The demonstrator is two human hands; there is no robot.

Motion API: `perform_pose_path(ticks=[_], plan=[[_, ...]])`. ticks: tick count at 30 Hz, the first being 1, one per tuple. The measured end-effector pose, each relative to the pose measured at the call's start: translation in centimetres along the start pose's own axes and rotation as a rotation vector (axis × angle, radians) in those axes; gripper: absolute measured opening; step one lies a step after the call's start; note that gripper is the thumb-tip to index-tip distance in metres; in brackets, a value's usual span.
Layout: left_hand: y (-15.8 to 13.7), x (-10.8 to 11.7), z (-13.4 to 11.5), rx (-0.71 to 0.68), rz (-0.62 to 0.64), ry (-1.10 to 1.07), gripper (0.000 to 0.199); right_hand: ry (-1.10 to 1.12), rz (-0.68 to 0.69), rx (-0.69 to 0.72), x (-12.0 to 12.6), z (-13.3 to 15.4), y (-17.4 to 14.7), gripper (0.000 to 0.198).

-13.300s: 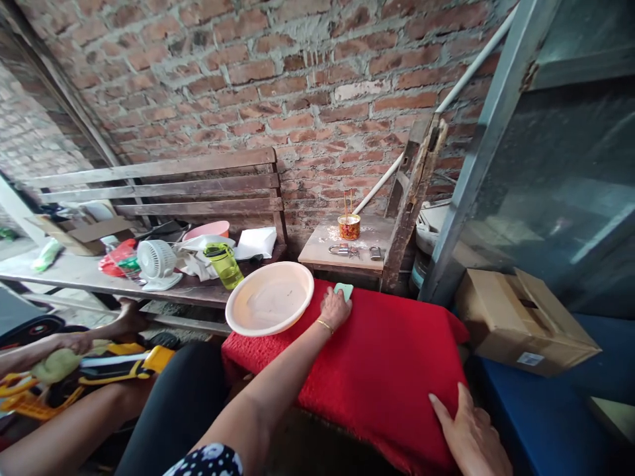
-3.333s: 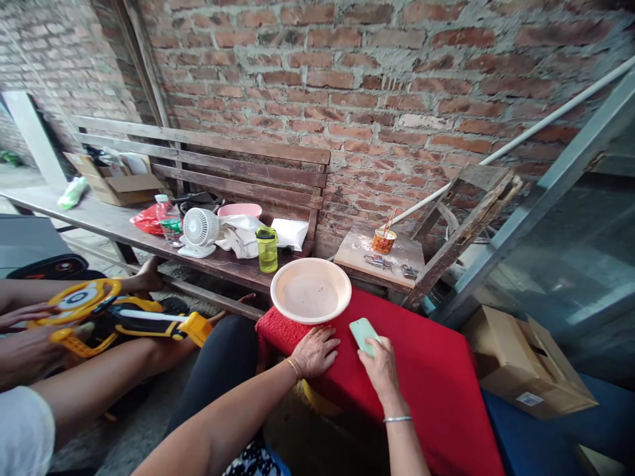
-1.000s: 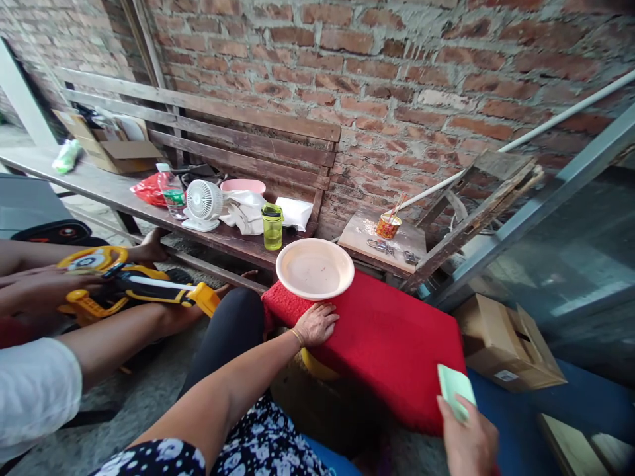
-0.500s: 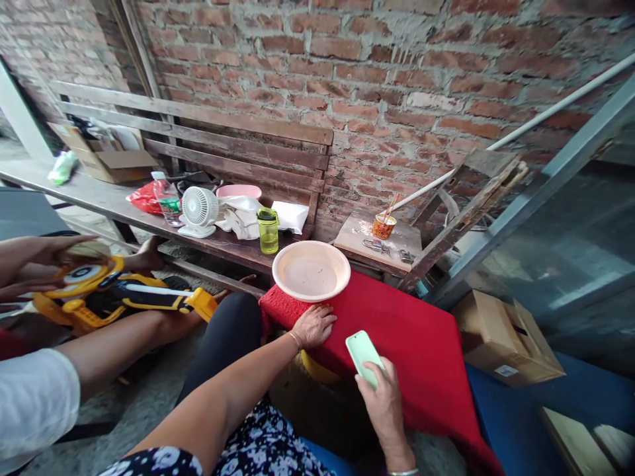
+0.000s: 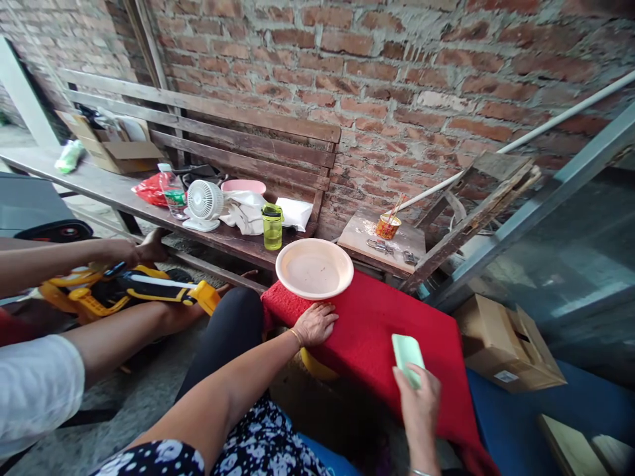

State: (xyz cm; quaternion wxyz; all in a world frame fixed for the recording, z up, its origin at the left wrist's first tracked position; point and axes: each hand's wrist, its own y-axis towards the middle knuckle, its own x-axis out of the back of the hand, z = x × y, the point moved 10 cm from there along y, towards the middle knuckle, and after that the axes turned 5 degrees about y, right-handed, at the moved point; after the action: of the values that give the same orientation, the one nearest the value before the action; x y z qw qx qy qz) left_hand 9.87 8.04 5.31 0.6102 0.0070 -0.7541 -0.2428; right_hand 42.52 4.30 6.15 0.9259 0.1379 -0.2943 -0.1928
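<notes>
My left hand (image 5: 316,324) lies flat on the near edge of the red cloth (image 5: 377,317), fingers stretched out, just below a pale pink basin (image 5: 314,270). The basin looks shallow, with a few dark specks on its bottom. Over the right part of the cloth, my right hand (image 5: 419,396) grips a pale green phone (image 5: 407,357) by its lower end. The phone is tilted, slightly blurred, and its other face is hidden. A yellow-green drinking bottle (image 5: 272,228) stands behind the basin on the wooden bench.
Along the bench (image 5: 238,248) are a white fan (image 5: 204,200), a water bottle (image 5: 173,193) and an open carton (image 5: 116,155). Another person's hands (image 5: 129,251) hold a yellow-black toy (image 5: 163,289) at left. A small table (image 5: 362,228) bears a cup (image 5: 387,227). At right sits a cardboard box (image 5: 501,344).
My right hand has moved to the right with the phone, away from my left hand. My left hand stays on the cloth. The other person's hand has shifted over the toy.
</notes>
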Motion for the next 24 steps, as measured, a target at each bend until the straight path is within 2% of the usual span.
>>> perform_pose_path(ticks=[2, 4, 5, 7, 8, 10, 12, 14, 16, 17, 18, 20, 24], plan=[[0.0, 0.1, 0.0, -0.003, 0.0, 0.005, 0.031, 0.104, 0.175, 0.187, -5.4, 5.0, -2.4, 0.04], [0.0, 0.1, -0.1, -0.008, 0.0, 0.013, 0.031, 0.137, 0.322, 0.334, -9.2, 8.5, -4.4, 0.03], [0.0, 0.1, -0.1, -0.01, 0.001, 0.018, 0.031, 0.134, 0.361, 0.375, -10.2, 9.3, -4.9, 0.027], [0.0, 0.1, -0.2, -0.014, 0.003, 0.026, 0.031, 0.112, 0.354, 0.377, -10.2, 8.7, -4.1, 0.029], [0.0, 0.0, -0.1, -0.014, 0.005, 0.028, 0.031, 0.093, 0.317, 0.344, -9.2, 7.4, -3.0, 0.033], [0.0, -0.2, 0.0, -0.013, 0.009, 0.025, 0.031, 0.022, 0.195, 0.22, -5.5, 3.2, -0.2, 0.045], [0.0, -0.4, 0.1, -0.008, 0.008, 0.015, 0.032, -0.1, 0.031, 0.03, -0.4, -1.9, 2.5, 0.051], [-0.1, -0.5, 0.1, -0.001, 0.004, 0.002, 0.031, -0.214, -0.123, -0.169, 4.5, -6.1, 3.9, 0.05], [-0.1, -0.5, 0.2, 0.007, -0.003, -0.011, 0.03, -0.255, -0.214, -0.284, 7.2, -8.0, 4.2, 0.046], [-0.1, -0.5, 0.2, 0.01, -0.007, -0.017, 0.03, -0.238, -0.226, -0.294, 7.2, -7.9, 4.2, 0.046], [-0.1, -0.5, 0.2, 0.013, -0.012, -0.022, 0.029, -0.2, -0.216, -0.276, 6.5, -7.2, 4.0, 0.047], [-0.1, -0.5, 0.3, 0.023, -0.024, -0.027, 0.028, -0.089, -0.151, -0.179, 3.1, -4.3, 3.4, 0.051], [-0.2, -0.1, 0.8, 0.063, -0.053, -0.023, 0.029, 0.121, 0.116, 0.176, -6.7, 4.1, 1.0, 0.051]])
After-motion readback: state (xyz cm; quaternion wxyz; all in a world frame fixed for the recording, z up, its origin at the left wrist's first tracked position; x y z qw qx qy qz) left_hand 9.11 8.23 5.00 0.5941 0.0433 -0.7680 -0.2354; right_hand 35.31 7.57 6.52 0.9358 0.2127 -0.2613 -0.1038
